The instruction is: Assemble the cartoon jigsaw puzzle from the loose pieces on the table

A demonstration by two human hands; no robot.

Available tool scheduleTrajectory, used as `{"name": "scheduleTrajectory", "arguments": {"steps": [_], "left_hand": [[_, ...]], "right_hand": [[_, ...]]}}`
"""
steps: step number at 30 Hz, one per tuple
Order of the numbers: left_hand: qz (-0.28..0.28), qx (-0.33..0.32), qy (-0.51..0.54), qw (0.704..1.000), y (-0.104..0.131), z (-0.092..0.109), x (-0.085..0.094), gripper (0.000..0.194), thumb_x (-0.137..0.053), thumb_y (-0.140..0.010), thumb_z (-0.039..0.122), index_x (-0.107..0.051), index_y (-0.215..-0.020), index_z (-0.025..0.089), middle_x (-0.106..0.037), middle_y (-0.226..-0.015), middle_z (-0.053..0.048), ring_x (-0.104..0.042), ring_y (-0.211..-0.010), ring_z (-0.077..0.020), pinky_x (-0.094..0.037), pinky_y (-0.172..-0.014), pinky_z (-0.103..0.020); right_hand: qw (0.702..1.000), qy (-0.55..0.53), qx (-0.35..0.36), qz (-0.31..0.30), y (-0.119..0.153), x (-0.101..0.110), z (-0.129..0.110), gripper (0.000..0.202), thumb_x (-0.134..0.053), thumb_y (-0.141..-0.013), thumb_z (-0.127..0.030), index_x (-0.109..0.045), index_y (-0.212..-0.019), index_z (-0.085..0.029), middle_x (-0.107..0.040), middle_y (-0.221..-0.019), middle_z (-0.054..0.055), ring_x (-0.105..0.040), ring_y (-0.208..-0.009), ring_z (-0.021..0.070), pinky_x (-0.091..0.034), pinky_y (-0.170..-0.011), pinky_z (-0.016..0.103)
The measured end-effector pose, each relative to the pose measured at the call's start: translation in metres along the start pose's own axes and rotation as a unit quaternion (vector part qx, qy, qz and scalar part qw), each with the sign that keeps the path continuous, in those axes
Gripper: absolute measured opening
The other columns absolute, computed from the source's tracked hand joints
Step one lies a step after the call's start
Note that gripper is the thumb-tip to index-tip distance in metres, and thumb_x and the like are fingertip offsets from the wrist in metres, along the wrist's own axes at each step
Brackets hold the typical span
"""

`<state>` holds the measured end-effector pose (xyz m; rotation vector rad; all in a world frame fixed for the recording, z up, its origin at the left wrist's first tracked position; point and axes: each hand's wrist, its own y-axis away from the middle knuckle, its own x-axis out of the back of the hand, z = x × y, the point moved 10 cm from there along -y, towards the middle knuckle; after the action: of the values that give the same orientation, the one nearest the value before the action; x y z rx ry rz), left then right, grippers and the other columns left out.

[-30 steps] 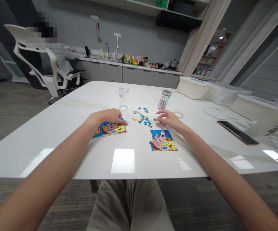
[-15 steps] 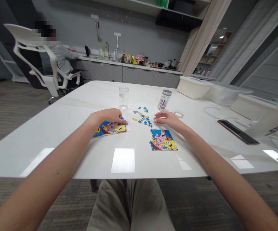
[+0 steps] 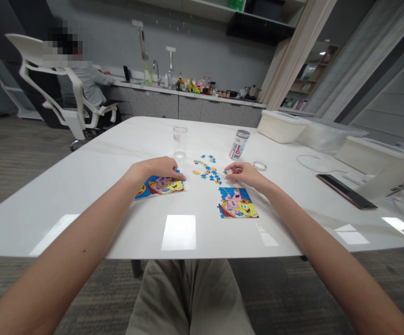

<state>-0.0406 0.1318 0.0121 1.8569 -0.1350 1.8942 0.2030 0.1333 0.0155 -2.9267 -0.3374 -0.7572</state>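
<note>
Right grip (image 3: 241,172): pinching puzzle piece (image 3: 228,172), axis unclear | picture card (image 3: 169,186): long axis left-right, right end farther

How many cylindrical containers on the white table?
2 visible: a clear jar beyond the left hand, and a silver-lidded canister beyond the right hand.

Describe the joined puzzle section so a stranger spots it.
On the white table, find the right hand, then look just below it in view. There lies the joined puzzle section, a flat cartoon scene. Unlike the similar sheet under the left hand, its left edge is knobbed.
</note>
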Motion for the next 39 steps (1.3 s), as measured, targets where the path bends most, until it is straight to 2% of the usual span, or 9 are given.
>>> {"name": "scheduleTrajectory", "arguments": {"steps": [4,8,15,17,20,23,29,34,39], "left_hand": [[-0.001,0.004,0.001,1.0,0.001,0.001,0.0,0.07,-0.043,-0.071,0.078,-0.071,-0.082,0.015,-0.071,-0.079,-0.011,-0.061,-0.063,-0.0206,-0.039,-0.056,-0.028],[-0.004,0.004,-0.003,1.0,0.001,0.001,0.0,0.071,-0.042,-0.071,0.078,-0.071,-0.082,0.015,-0.072,-0.081,-0.012,-0.062,-0.065,-0.0213,-0.039,-0.057,-0.028],[0.001,-0.006,-0.011,1.0,-0.002,-0.001,-0.001,0.068,-0.043,-0.072,0.077,-0.07,-0.081,0.015,-0.072,-0.08,-0.012,-0.062,-0.065,-0.0208,-0.039,-0.057,-0.028],[0.001,-0.002,-0.01,1.0,-0.002,-0.001,-0.001,0.068,-0.043,-0.072,0.077,-0.07,-0.081,0.016,-0.072,-0.081,-0.012,-0.062,-0.065,-0.0206,-0.039,-0.056,-0.028],[-0.001,0.001,-0.009,1.0,-0.001,-0.001,-0.001,0.068,-0.043,-0.072,0.077,-0.07,-0.081,0.015,-0.072,-0.081,-0.012,-0.062,-0.064,-0.0205,-0.039,-0.056,-0.028],[-0.001,0.0,-0.006,1.0,0.0,0.0,0.0,0.068,-0.042,-0.072,0.077,-0.07,-0.081,0.015,-0.072,-0.081,-0.012,-0.061,-0.063,-0.0204,-0.039,-0.055,-0.028],[0.0,-0.006,-0.002,1.0,-0.001,0.001,0.0,0.07,-0.043,-0.07,0.08,-0.07,-0.079,0.016,-0.072,-0.081,-0.012,-0.061,-0.063,-0.0205,-0.039,-0.057,-0.028],[-0.002,-0.002,-0.007,1.0,0.0,0.002,0.0,0.07,-0.042,-0.071,0.079,-0.07,-0.08,0.015,-0.072,-0.082,-0.012,-0.062,-0.064,-0.0208,-0.039,-0.057,-0.028],[0.001,-0.006,-0.011,1.0,-0.001,0.001,0.001,0.069,-0.042,-0.072,0.078,-0.069,-0.08,0.015,-0.071,-0.081,-0.013,-0.061,-0.063,-0.0208,-0.038,-0.055,-0.028]], "right_hand": [[1.0,-0.014,-0.021,-0.012,-0.002,-0.003,0.005,0.018,-0.073,-0.071,-0.011,-0.069,-0.089,-0.013,-0.065,-0.062,0.0,-0.058,-0.053,0.0095,-0.049,-0.054,0.021],[0.998,-0.052,-0.03,-0.025,-0.002,-0.006,0.008,0.019,-0.067,-0.077,-0.007,-0.069,-0.095,-0.013,-0.073,-0.075,0.005,-0.064,-0.063,0.011,-0.052,-0.06,0.021],[0.996,-0.078,-0.036,-0.026,-0.001,-0.007,0.011,0.02,-0.061,-0.083,-0.007,-0.066,-0.101,-0.014,-0.075,-0.088,0.009,-0.069,-0.071,0.0128,-0.053,-0.064,0.023],[0.996,-0.08,-0.034,-0.019,-0.001,-0.005,0.01,0.017,-0.06,-0.084,-0.008,-0.064,-0.099,-0.015,-0.075,-0.086,0.009,-0.069,-0.07,0.0129,-0.053,-0.063,0.023],[0.996,-0.082,-0.042,-0.02,-0.001,-0.006,0.01,0.009,-0.062,-0.082,-0.007,-0.062,-0.085,-0.015,-0.075,-0.082,0.008,-0.069,-0.068,0.0131,-0.052,-0.061,0.022],[0.995,-0.082,-0.046,-0.025,-0.001,-0.007,0.009,0.011,-0.068,-0.077,-0.008,-0.059,-0.077,-0.015,-0.075,-0.08,0.008,-0.069,-0.07,0.0138,-0.051,-0.06,0.021],[0.997,-0.061,-0.046,-0.03,0.0,-0.007,0.007,0.011,-0.067,-0.083,-0.023,-0.064,-0.077,-0.014,-0.073,-0.078,0.007,-0.065,-0.065,0.0104,-0.05,-0.058,0.019],[0.998,-0.044,-0.024,-0.027,-0.001,-0.005,0.003,0.012,-0.066,-0.083,-0.023,-0.068,-0.076,-0.013,-0.063,-0.058,0.0,-0.054,-0.05,0.0068,-0.044,-0.049,0.017],[0.998,-0.045,-0.03,-0.033,0.001,-0.007,0.004,0.008,-0.066,-0.083,-0.021,-0.067,-0.08,-0.014,-0.059,-0.055,-0.002,-0.05,-0.047,0.0066,-0.042,-0.047,0.018]]}}
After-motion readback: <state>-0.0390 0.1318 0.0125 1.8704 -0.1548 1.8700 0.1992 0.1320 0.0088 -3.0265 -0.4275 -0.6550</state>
